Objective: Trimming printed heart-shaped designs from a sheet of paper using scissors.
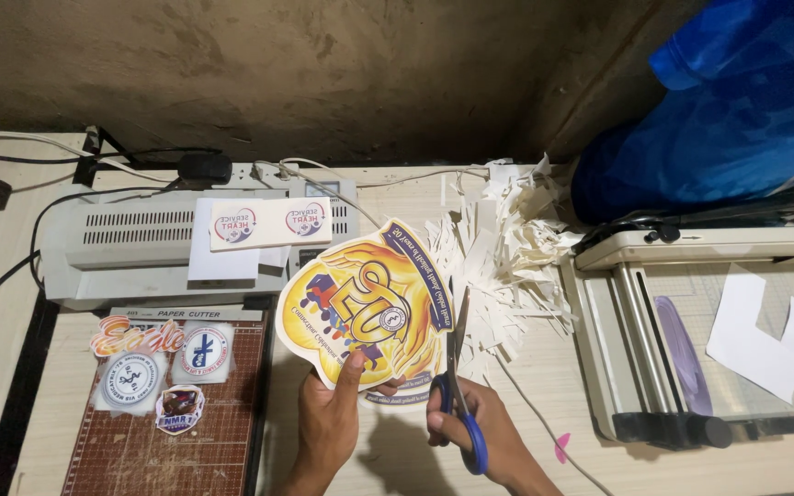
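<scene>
Nearest me, the left hand [328, 424] is pinching the bottom edge of the yellow printed cutout [369, 317], holding it just above the tabletop [544, 404]. The right hand [493, 432], its grip wrapped through blue-handled scissors [459, 386], is cutting along the border; turning the cutout, not the blades, should keep it clean. Beyond, paper trimmings [507, 248] are piling up.

Laminator [121, 241], paper cutter [163, 418], scrap pile [507, 248], trimmer [691, 340].
</scene>
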